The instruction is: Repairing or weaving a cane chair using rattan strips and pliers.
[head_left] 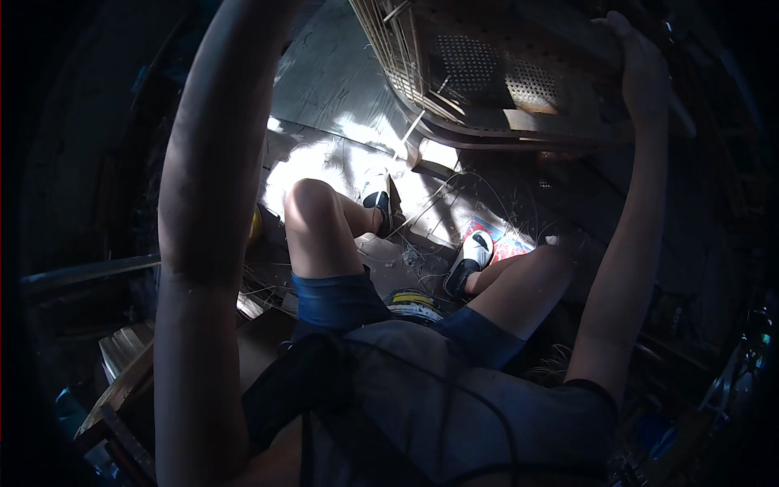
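Note:
A wooden chair frame with a woven cane panel (531, 85) tilts at the upper right, partly in sunlight. Long loose cane strands (388, 45) fan out along its left side. My right hand (643, 69) is at the frame's right edge, a finger or thumb stretched over it. It seems to grip the edge; its other fingers are hidden or in shadow. My left arm reaches up past the top edge of the view, so the left hand and anything it may hold are out of sight.
I sit with knees apart, sneakers (477, 246) on a floor strewn with cane scraps. A red and blue flat piece (510, 243) lies by my right foot. Between my thighs is a yellow and white striped round thing (414, 304). Wooden pieces (126, 357) stand at lower left.

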`<act>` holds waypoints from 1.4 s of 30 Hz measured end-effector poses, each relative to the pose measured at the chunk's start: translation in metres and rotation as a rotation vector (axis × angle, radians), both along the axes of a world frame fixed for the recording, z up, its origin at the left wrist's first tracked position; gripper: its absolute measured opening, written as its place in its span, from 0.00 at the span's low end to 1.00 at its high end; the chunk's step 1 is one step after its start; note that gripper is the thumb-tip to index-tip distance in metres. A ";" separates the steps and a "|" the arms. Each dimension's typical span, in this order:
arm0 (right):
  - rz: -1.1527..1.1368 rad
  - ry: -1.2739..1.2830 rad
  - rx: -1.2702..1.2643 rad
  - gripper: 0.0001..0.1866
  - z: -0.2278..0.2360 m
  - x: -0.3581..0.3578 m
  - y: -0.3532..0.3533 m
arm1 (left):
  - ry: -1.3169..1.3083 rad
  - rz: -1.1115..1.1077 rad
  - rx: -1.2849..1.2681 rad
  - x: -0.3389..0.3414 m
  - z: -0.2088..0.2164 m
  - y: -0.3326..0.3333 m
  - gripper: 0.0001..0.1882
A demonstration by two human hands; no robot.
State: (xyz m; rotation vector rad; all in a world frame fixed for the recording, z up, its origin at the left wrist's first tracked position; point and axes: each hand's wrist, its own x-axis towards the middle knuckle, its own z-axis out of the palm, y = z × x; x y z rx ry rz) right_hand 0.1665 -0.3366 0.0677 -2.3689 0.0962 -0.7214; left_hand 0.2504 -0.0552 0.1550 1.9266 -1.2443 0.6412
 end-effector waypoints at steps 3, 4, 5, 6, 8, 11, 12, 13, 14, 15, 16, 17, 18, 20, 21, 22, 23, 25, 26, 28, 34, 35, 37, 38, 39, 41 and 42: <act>-0.008 -0.013 -0.062 0.24 -0.007 -0.003 -0.008 | 0.007 0.154 0.205 0.024 -0.025 -0.007 0.20; 0.037 -0.076 -0.146 0.23 -0.010 0.000 -0.012 | 0.049 0.259 0.336 0.027 -0.027 -0.006 0.22; 0.086 -0.139 -0.228 0.23 -0.012 0.003 -0.016 | 0.053 0.274 0.297 0.031 -0.028 -0.007 0.24; 0.084 -0.127 -0.231 0.23 -0.012 -0.001 -0.021 | 0.064 0.268 0.295 0.025 -0.025 -0.011 0.24; -0.006 -0.085 -0.125 0.21 -0.010 -0.008 -0.027 | 0.115 0.290 0.275 0.013 -0.020 -0.016 0.22; 0.030 -0.220 -0.439 0.21 -0.014 -0.005 -0.034 | 0.143 0.257 0.170 0.015 -0.024 -0.013 0.22; 0.047 -0.232 -0.425 0.21 -0.013 -0.001 -0.020 | 0.136 0.279 0.180 0.008 -0.018 -0.004 0.22; 0.023 -0.134 -0.243 0.20 -0.014 -0.002 -0.003 | 0.132 0.264 0.144 -0.003 -0.014 0.006 0.21; -0.017 -0.037 -0.085 0.20 -0.003 -0.012 0.013 | 0.125 0.225 0.088 -0.016 -0.004 0.012 0.20; -0.030 -0.193 -0.159 0.22 -0.004 -0.026 0.017 | 0.121 0.198 0.074 -0.022 -0.012 0.007 0.20; -0.056 -0.196 -0.175 0.22 -0.004 -0.043 0.018 | 0.054 0.204 0.012 -0.028 -0.025 0.001 0.18; -0.044 -0.192 -0.199 0.21 -0.005 -0.064 0.022 | -0.021 0.224 -0.045 -0.040 -0.033 0.000 0.16; -0.022 -0.187 -0.216 0.20 -0.007 -0.082 0.029 | -0.033 0.218 -0.045 -0.059 -0.034 0.004 0.16; -0.061 -0.084 -0.206 0.18 -0.006 -0.125 0.044 | 0.054 0.268 0.176 -0.096 -0.036 0.012 0.09; -0.061 -0.077 -0.199 0.17 -0.014 -0.143 0.052 | -0.115 0.189 0.131 -0.101 -0.055 0.020 0.08; -0.056 -0.078 -0.196 0.16 -0.015 -0.162 0.060 | -0.290 0.112 0.082 -0.109 -0.064 0.031 0.09; -0.063 -0.168 -0.106 0.15 -0.023 -0.183 0.066 | -0.246 0.132 0.117 -0.129 -0.066 0.035 0.07; 0.017 -0.393 0.178 0.14 -0.041 -0.240 0.064 | -0.174 0.115 0.147 -0.173 -0.068 0.040 0.06; 0.144 -0.543 0.401 0.14 -0.062 -0.262 0.058 | -0.158 0.119 0.164 -0.190 -0.070 0.047 0.06; 0.762 -0.548 1.120 0.18 -0.105 -0.290 0.058 | -0.040 0.117 0.326 -0.225 -0.063 0.069 0.06; 0.007 0.206 0.847 0.19 -0.199 -0.288 0.149 | -0.037 -0.064 0.391 -0.265 -0.074 0.075 0.11; 0.092 0.360 0.506 0.18 -0.206 -0.259 0.155 | -0.030 -0.076 0.400 -0.265 -0.074 0.070 0.11; -0.013 0.198 0.405 0.14 -0.196 -0.193 0.167 | -0.007 -0.016 0.455 -0.271 -0.065 0.075 0.11; -0.076 0.265 0.303 0.13 -0.195 -0.174 0.170 | 0.006 -0.002 0.466 -0.272 -0.064 0.076 0.11; -0.094 0.322 0.226 0.13 -0.208 -0.152 0.186 | 0.003 0.043 0.508 -0.276 -0.071 0.083 0.11; -0.030 0.435 0.170 0.13 -0.214 -0.134 0.172 | 0.012 0.019 0.465 -0.273 -0.070 0.081 0.11; 0.054 0.548 0.130 0.14 -0.218 -0.131 0.170 | 0.015 0.020 0.468 -0.275 -0.070 0.081 0.11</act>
